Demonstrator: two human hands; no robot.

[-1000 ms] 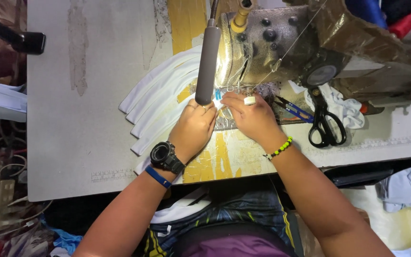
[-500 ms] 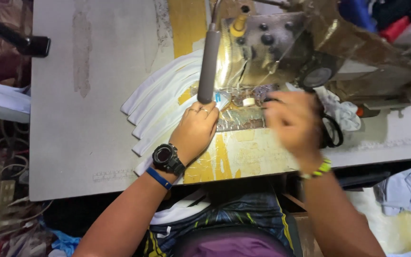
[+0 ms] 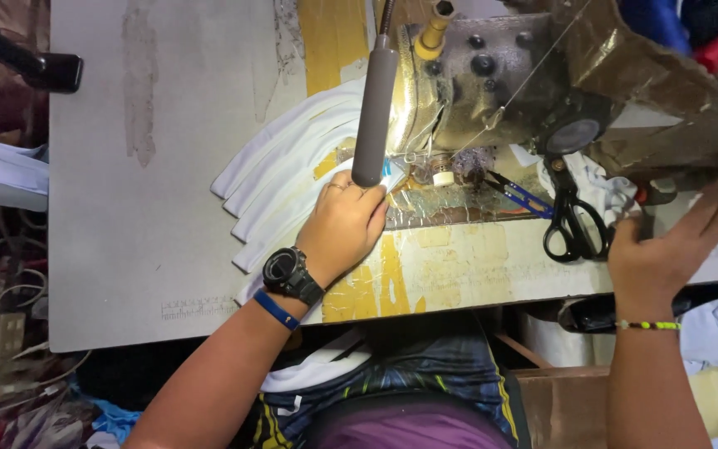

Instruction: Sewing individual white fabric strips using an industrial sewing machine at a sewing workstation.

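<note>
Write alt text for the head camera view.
A person's left hand presses white fabric strips flat beside a sewing machine, while the right hand reaches open toward the machine's right end. Black scissors lie on the grey table.

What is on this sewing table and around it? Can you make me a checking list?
Surface: grey table with worn yellow patches.
Job's things: white fabric pieces fanned out beside the sewing machine.
Clutter: black scissors, blue snips.
Hands: left hand flat on the fabric; right hand open, at the machine's right end.
Cables: tangled wires at the left.
Surroundings: grey lamp over the needle, cloth heaps at the left.
</note>
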